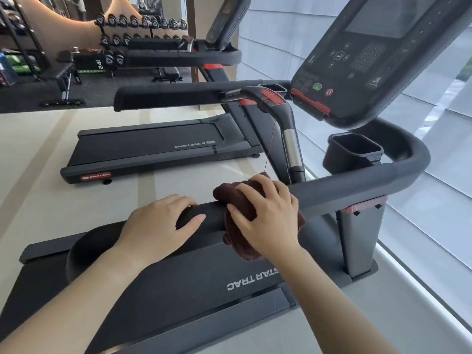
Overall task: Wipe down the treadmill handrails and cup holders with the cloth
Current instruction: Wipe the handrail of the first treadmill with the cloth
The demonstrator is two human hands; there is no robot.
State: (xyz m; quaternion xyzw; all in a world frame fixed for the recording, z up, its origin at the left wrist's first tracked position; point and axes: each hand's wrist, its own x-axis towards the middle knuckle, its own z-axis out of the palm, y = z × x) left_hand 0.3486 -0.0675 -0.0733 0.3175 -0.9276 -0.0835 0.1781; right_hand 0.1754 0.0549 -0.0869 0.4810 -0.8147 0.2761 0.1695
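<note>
On the near handrail (332, 186) of a Star Trac treadmill (229, 284), a dark brown cloth (238, 200) is pressed down and wrapped over the padded bar by the right hand (265, 215), whose fingers are closed over the bunched fabric. The left hand (163, 223) is laid just beside it on the same rail, fingers curled loosely over the top with nothing held. The work is judged to be at an early or middle stage: only this stretch of rail is being covered, while the curved front section, the far handrail (166, 94) and the cup holder (353, 149) below the console (378, 60) are not touched by the cloth; whether any of them is already clean cannot be told. The rail padding is seen as matte, dark grey and slightly textured. A second treadmill (148, 146) is set on the pale floor beyond, with a dumbbell rack (132, 31) and a bench (65, 75) further back, and slatted window blinds (434, 200) run along the right.
</note>
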